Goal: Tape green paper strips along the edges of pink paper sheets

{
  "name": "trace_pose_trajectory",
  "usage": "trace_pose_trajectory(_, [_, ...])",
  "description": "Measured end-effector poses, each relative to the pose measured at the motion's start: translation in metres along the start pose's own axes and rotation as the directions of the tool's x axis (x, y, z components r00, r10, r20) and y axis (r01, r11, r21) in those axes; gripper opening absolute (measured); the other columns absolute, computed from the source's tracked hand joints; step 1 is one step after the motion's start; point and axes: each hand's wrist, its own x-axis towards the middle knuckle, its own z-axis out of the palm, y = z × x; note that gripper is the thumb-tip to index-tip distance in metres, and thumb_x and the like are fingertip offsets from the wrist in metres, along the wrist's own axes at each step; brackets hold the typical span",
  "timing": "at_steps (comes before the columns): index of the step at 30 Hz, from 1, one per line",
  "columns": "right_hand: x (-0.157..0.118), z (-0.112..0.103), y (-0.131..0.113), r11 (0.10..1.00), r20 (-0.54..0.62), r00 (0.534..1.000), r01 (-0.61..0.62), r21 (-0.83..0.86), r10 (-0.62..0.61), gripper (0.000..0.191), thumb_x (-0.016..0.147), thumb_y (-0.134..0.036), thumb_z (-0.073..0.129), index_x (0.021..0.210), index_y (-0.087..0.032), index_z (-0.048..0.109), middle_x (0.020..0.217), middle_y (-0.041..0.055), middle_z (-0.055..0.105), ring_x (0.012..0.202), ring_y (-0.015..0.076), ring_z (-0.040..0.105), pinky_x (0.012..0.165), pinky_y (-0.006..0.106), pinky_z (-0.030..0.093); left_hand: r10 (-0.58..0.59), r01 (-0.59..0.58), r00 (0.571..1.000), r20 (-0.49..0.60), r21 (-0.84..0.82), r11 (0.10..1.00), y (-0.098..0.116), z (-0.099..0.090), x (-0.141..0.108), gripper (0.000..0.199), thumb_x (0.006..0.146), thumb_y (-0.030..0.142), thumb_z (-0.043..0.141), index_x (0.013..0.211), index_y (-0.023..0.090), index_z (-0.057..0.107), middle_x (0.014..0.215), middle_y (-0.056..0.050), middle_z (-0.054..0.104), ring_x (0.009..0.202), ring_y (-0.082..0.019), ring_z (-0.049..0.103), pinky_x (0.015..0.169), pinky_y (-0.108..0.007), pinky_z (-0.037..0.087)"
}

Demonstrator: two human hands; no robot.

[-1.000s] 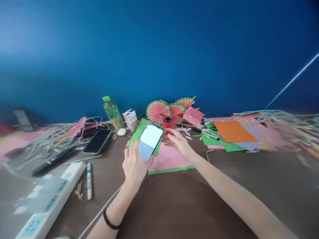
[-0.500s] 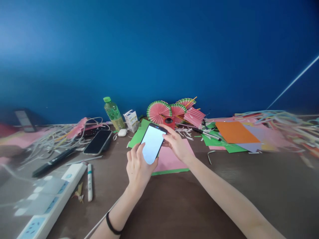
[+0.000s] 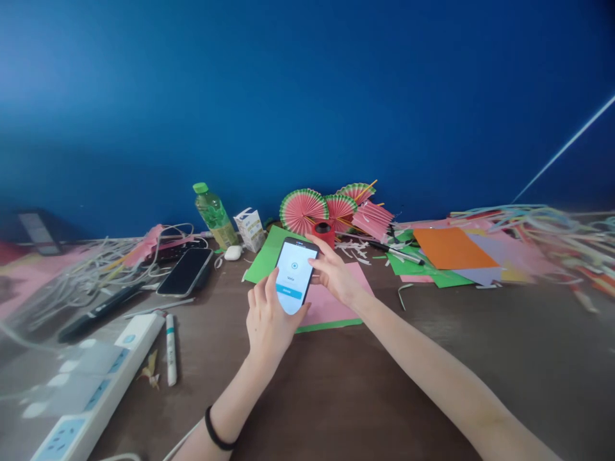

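A dark-edged smartphone (image 3: 293, 272) with a lit screen is held between both my hands above the table. The screen shows a pale page with a round icon, a short word and a blue button. My left hand (image 3: 270, 314) is closed on the phone's lower left edge and bottom. At the upper right edge, my right hand (image 3: 334, 275) grips it, thumb on the screen side and some fingers hidden behind. Beneath the phone lie a pink paper sheet (image 3: 353, 301) and green paper (image 3: 266, 253).
Pink-green paper fans (image 3: 303, 211) and a red roll (image 3: 323, 238) stand behind the phone. A bottle (image 3: 214, 218), small carton (image 3: 250, 230), second phone (image 3: 185, 273), power strip (image 3: 103, 384) and marker (image 3: 171, 350) are leftward. Orange paper (image 3: 454, 248) and a pen (image 3: 401, 253) lie rightward.
The phone's screen has gone from a blank pale page to one with an icon, a word and a blue button. Both hands keep their hold; the view has shifted slightly.
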Motion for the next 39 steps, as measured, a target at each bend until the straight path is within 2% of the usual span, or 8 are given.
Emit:
trace_pose_trajectory(4, [0.002, -0.005, 0.001, 1.000, -0.037, 0.999, -0.012, -0.003, 0.012, 0.053, 0.075, -0.029, 0.056, 0.126, -0.036, 0.044, 0.090, -0.0006, 0.058, 0.075, 0.0149, 0.059, 0.069, 0.033, 0.051, -0.052, 0.066, 0.995, 0.090, -0.165, 0.984, -0.003, -0.004, 0.005, 0.077, 0.064, 0.041, 0.068, 0.130, 0.017, 0.035, 0.116, -0.014, 0.053, 0.108, -0.031, 0.048, 0.081, -0.043, 0.046])
trace_pose_trajectory(9, [0.001, -0.007, 0.000, 0.999, -0.044, 0.998, -0.049, 0.000, 0.049, 0.051, 0.074, -0.029, 0.055, 0.124, -0.033, 0.046, 0.087, -0.0007, 0.058, 0.071, 0.0138, 0.058, 0.068, 0.032, 0.050, -0.125, 0.238, 0.963, 0.239, -0.535, 0.811, -0.019, -0.003, 0.016, 0.067, 0.072, 0.036, 0.059, 0.130, 0.020, 0.031, 0.106, -0.008, 0.054, 0.086, -0.019, 0.057, 0.076, -0.037, 0.048])
trace_pose_trajectory(18, [0.002, -0.006, -0.001, 0.997, -0.009, 0.998, -0.057, 0.059, 0.058, 0.047, 0.074, -0.027, 0.055, 0.121, -0.030, 0.049, 0.080, -0.0011, 0.060, 0.070, 0.0148, 0.060, 0.066, 0.032, 0.051, -0.133, 0.255, 0.961, 0.244, -0.585, 0.770, -0.022, 0.004, 0.015, 0.060, 0.071, 0.030, 0.057, 0.127, 0.020, 0.038, 0.100, -0.006, 0.050, 0.085, -0.018, 0.054, 0.079, -0.036, 0.046])
trace_pose_trajectory(23, [0.003, -0.007, -0.001, 0.994, 0.014, 0.998, -0.066, 0.090, 0.065, 0.045, 0.074, -0.025, 0.054, 0.120, -0.026, 0.050, 0.086, 0.0003, 0.064, 0.071, 0.0149, 0.062, 0.067, 0.033, 0.052, -0.139, 0.282, 0.949, 0.283, -0.564, 0.776, -0.027, 0.006, 0.018, 0.049, 0.068, 0.032, 0.057, 0.115, 0.019, 0.053, 0.099, -0.005, 0.049, 0.084, -0.018, 0.054, 0.079, -0.035, 0.046])
trace_pose_trajectory(26, [0.003, -0.008, -0.001, 0.994, 0.024, 0.998, -0.057, 0.092, 0.055, 0.045, 0.073, -0.024, 0.055, 0.118, -0.025, 0.050, 0.086, 0.0010, 0.064, 0.073, 0.0155, 0.062, 0.069, 0.034, 0.052, -0.163, 0.369, 0.919, 0.359, -0.638, 0.676, -0.029, 0.005, 0.021, 0.043, 0.068, 0.037, 0.056, 0.106, 0.018, 0.057, 0.098, -0.006, 0.054, 0.084, -0.019, 0.056, 0.078, -0.033, 0.047])
trace_pose_trajectory(31, [0.000, -0.009, -0.001, 1.000, 0.048, 0.999, -0.004, -0.029, 0.005, 0.052, 0.069, -0.018, 0.060, 0.119, -0.027, 0.050, 0.088, 0.0006, 0.063, 0.077, 0.0157, 0.061, 0.071, 0.034, 0.052, -0.179, 0.556, 0.825, 0.537, -0.712, 0.428, -0.023, -0.004, 0.024, 0.044, 0.066, 0.040, 0.058, 0.105, 0.019, 0.054, 0.086, -0.003, 0.065, 0.076, -0.019, 0.061, 0.067, -0.031, 0.048])
trace_pose_trajectory(35, [-0.001, -0.010, -0.001, 0.996, 0.057, 0.998, 0.026, -0.090, -0.021, 0.057, 0.067, -0.014, 0.061, 0.120, -0.029, 0.049, 0.088, 0.0003, 0.062, 0.077, 0.0154, 0.060, 0.071, 0.034, 0.052, -0.208, 0.567, 0.821, 0.532, -0.712, 0.414, -0.019, -0.007, 0.024, 0.044, 0.065, 0.038, 0.059, 0.105, 0.020, 0.054, 0.076, -0.001, 0.065, 0.071, -0.019, 0.062, 0.062, -0.029, 0.048])
trace_pose_trajectory(39, [0.001, -0.010, 0.001, 0.999, 0.049, 0.999, 0.005, -0.045, -0.003, 0.048, 0.073, -0.021, 0.057, 0.120, -0.029, 0.050, 0.092, 0.0011, 0.063, 0.080, 0.0161, 0.061, 0.073, 0.035, 0.052, -0.235, 0.590, 0.807, 0.542, -0.715, 0.375, -0.018, -0.007, 0.023, 0.042, 0.064, 0.037, 0.059, 0.103, 0.021, 0.054, 0.070, 0.002, 0.062, 0.067, -0.018, 0.062, 0.060, -0.028, 0.047])
